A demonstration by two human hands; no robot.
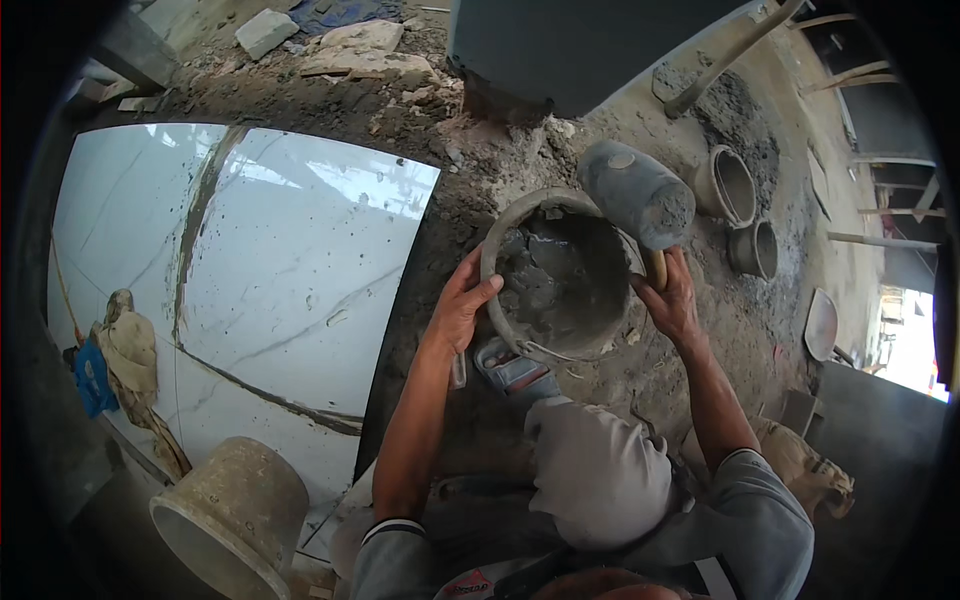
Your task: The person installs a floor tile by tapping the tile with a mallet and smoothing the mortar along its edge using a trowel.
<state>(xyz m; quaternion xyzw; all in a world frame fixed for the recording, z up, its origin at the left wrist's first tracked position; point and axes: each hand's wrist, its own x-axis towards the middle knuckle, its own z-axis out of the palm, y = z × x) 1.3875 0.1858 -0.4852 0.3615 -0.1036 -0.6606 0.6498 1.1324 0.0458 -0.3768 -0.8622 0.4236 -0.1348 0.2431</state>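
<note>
My left hand [462, 300] grips the left side of a round bucket [515, 338], its thumb on the rim. Wet grey mortar [540, 290] is inside the bucket. My right hand [667, 300] holds the wooden handle of a large grey-headed mallet [630, 195] against the bucket's right rim. The mallet head is raised beside the rim, above my fingers. Just below the bucket lies a dirty tool [515, 370] with a grey body, partly hidden.
Marbled white tiles [300, 240] lie on the left, with cloths [130, 350] on them and a bucket [240, 500] nearby. Two small buckets [725, 185], mortar [740, 130] and a shovel pan [822, 325] are at right. A grey column [560, 45] stands ahead, with rubble [350, 60] beside it.
</note>
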